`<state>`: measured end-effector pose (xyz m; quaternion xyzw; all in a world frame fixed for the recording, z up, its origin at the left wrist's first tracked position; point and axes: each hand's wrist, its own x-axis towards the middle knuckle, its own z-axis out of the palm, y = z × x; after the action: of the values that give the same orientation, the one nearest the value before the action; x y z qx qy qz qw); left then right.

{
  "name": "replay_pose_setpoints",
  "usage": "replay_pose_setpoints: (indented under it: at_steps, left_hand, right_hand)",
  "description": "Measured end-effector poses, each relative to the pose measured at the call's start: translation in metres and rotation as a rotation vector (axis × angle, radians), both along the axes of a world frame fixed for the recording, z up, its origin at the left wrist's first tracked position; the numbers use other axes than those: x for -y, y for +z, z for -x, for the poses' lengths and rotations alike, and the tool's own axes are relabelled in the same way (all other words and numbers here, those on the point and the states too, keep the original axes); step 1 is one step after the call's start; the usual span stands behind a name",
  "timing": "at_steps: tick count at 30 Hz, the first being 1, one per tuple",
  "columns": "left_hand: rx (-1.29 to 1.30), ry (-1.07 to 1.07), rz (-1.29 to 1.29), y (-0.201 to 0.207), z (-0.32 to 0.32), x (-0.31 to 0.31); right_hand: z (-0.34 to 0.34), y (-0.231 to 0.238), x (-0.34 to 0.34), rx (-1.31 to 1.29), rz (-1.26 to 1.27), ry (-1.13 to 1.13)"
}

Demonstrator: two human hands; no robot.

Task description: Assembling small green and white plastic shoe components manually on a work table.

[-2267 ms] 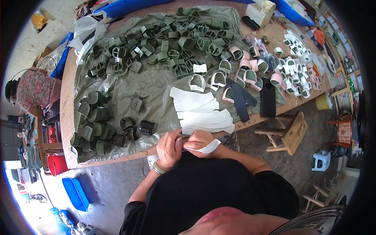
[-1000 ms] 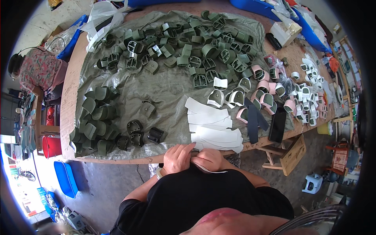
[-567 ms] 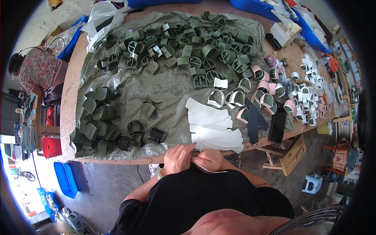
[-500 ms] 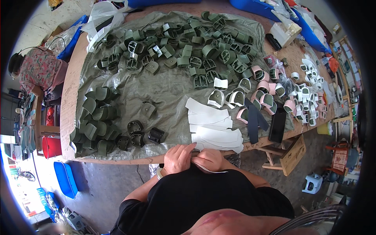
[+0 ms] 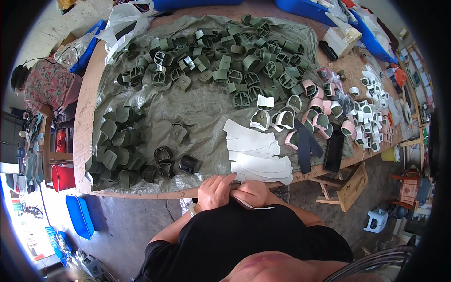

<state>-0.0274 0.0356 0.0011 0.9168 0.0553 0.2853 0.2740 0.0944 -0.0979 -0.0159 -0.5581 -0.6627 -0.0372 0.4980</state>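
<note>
At the front edge of the table, my left hand (image 5: 213,191) and my right hand (image 5: 252,192) are close together against my black shirt. My right hand is closed on a white curved strip (image 5: 256,207), whose edge shows below the fingers. My left hand's fingers are bent and pressed together; what they pinch is hidden. Just beyond my hands lies an overlapping stack of white cut strips (image 5: 260,167). Left of it stand a few dark green shoe heels (image 5: 189,164), open and hollow on one side. White-covered heels (image 5: 260,120) sit behind the stack.
A large pile of green heels (image 5: 225,61) covers the back of the grey-green sheet (image 5: 197,101); another group (image 5: 117,145) stands at left. Pink-covered heels (image 5: 321,120), dark strips (image 5: 305,150) and a black phone (image 5: 333,152) lie at right. Another person (image 5: 51,87) sits at left.
My hands stay at the same place with only a slight shift. The whole picture has moved slightly; nothing on the table has visibly been moved.
</note>
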Motion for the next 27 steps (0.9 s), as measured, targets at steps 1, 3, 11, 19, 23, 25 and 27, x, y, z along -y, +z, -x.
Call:
replay_pose_setpoints:
  at_steps: [1, 3, 11, 19, 23, 25, 27]
  left_hand:
    - [-0.001, -0.001, 0.0, 0.0001, 0.0, 0.0]
    - [-0.003, -0.001, -0.001, 0.0006, 0.0005, 0.0001]
    - [0.006, -0.007, 0.008, -0.0012, 0.0003, -0.0002]
    - [0.016, 0.007, 0.015, -0.0013, -0.0001, 0.0012]
    - [0.006, -0.001, 0.019, -0.0012, 0.0009, 0.0003]
    - [0.001, -0.006, 0.023, -0.0011, 0.0015, 0.0005]
    - [0.003, 0.004, 0.021, -0.0002, 0.0009, 0.0009]
  right_hand:
    - [0.0, 0.0002, -0.0002, -0.001, 0.0, -0.001]
    - [0.0001, 0.0011, -0.0007, 0.001, -0.013, -0.003]
    - [-0.0004, 0.0012, 0.0008, -0.002, -0.004, 0.005]
    - [0.0002, 0.0005, 0.0009, 0.015, -0.007, -0.004]
    - [0.0001, 0.0022, 0.0006, 0.003, 0.006, 0.002]
    - [0.0005, 0.002, 0.0011, -0.004, 0.012, 0.008]
    - [0.0005, 0.001, 0.0013, -0.001, 0.01, 0.005]
